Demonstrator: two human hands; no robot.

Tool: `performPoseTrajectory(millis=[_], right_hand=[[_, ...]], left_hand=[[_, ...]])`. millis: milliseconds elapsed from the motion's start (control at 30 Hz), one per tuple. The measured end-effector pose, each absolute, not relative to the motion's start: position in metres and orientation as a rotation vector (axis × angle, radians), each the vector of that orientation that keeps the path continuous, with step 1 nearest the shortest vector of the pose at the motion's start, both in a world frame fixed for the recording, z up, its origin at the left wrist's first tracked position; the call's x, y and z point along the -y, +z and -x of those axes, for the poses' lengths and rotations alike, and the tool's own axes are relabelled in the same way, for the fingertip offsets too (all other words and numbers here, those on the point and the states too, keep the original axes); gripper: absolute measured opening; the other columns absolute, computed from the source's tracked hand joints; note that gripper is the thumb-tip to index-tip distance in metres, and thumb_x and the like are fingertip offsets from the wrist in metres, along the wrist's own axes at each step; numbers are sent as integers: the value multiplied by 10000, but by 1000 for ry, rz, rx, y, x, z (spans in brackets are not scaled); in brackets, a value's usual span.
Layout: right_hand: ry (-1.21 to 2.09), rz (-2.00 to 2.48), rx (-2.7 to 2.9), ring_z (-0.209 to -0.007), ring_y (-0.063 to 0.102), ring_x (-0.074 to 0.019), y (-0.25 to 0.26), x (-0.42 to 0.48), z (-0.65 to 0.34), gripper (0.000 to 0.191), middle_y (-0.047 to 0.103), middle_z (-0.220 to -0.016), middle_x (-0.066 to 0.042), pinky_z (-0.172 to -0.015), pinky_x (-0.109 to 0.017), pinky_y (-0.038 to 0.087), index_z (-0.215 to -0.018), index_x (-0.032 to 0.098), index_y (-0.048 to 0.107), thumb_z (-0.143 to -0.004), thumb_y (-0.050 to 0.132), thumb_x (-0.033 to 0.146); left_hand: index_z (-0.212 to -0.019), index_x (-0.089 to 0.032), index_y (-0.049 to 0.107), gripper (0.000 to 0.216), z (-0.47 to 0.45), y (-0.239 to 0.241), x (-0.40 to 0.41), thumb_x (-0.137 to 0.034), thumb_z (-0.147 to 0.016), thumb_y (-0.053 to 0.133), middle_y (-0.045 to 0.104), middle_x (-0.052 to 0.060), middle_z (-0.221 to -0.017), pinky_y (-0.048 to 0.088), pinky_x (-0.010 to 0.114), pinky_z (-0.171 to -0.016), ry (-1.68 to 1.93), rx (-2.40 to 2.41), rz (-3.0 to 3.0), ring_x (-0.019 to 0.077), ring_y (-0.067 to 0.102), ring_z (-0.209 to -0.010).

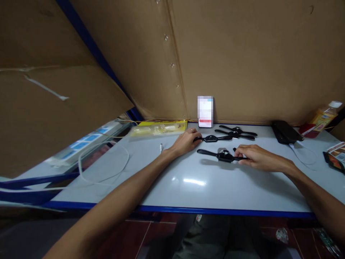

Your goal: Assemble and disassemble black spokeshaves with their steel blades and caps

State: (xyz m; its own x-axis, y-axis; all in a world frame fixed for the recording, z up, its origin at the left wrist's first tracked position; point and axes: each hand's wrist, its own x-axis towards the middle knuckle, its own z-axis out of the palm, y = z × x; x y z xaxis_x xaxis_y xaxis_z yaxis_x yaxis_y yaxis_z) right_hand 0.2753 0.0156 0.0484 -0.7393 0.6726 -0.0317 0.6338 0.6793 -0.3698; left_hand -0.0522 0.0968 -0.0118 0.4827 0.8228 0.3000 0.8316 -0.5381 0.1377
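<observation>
My left hand (185, 141) rests on the white table (188, 187), fingers curled round the left end of a black long-handled tool (215, 138). Nearer to me, my right hand (256, 157) pinches the right handle of a second black tool (222, 155), which lies flat with a small grey block at its middle. Two more black tools of the same kind (237, 131) lie side by side behind these, untouched.
A phone (205, 111) stands against the cardboard wall. A yellow packet (158, 128) lies at the back left, a white cable (107, 165) loops at left. A black case (285, 131), a bottle (325, 117) and printed packets (335, 156) sit at right.
</observation>
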Motion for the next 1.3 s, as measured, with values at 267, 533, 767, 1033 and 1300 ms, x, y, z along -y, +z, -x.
performPoseTrajectory(millis=[267, 533, 767, 1033, 1300], right_hand=[[681, 1115, 2855, -883, 587, -227, 40, -1, -259, 78, 662, -1029, -77, -789, -360, 429, -947, 212, 603, -902, 540, 204], [348, 1424, 2473, -667, 585, -163, 57, -34, -292, 175, 696, -808, -26, -666, -296, 393, -949, 222, 680, -914, 516, 274], [591, 1538, 2541, -667, 597, -171, 38, -62, -310, 259, 688, -784, -18, -603, -278, 386, -1009, 197, 668, -774, 710, 296], [657, 1459, 2503, -565, 536, -144, 20, -66, -300, 79, 632, -627, 9, -549, -267, 362, -822, 189, 649, -780, 644, 255], [612, 1414, 2489, -560, 515, -135, 11, -69, -301, 98, 618, -617, 19, -556, -260, 348, -784, 191, 641, -810, 555, 232]], left_hand=[[-1070, -171, 654, 290, 43, 7, -78, -307, -1007, 405, 613, 113, -1084, 458, 355, -814, -754, 1468, 2556, 242, 574, -986], [-951, -188, 684, 365, 19, 7, -42, -353, -1024, 367, 661, 63, -897, 463, 301, -736, -639, 1074, 2884, 174, 609, -831], [-955, -191, 675, 342, 15, 7, -32, -336, -1032, 375, 655, 49, -853, 426, 303, -652, -467, 894, 3008, 161, 601, -747], [-944, -195, 676, 341, 14, 7, -33, -329, -1024, 372, 661, 57, -854, 404, 310, -635, -422, 924, 3013, 168, 605, -747], [-973, -204, 667, 319, 13, 7, -33, -329, -1024, 378, 658, 46, -872, 371, 303, -625, -353, 937, 2999, 166, 600, -753]])
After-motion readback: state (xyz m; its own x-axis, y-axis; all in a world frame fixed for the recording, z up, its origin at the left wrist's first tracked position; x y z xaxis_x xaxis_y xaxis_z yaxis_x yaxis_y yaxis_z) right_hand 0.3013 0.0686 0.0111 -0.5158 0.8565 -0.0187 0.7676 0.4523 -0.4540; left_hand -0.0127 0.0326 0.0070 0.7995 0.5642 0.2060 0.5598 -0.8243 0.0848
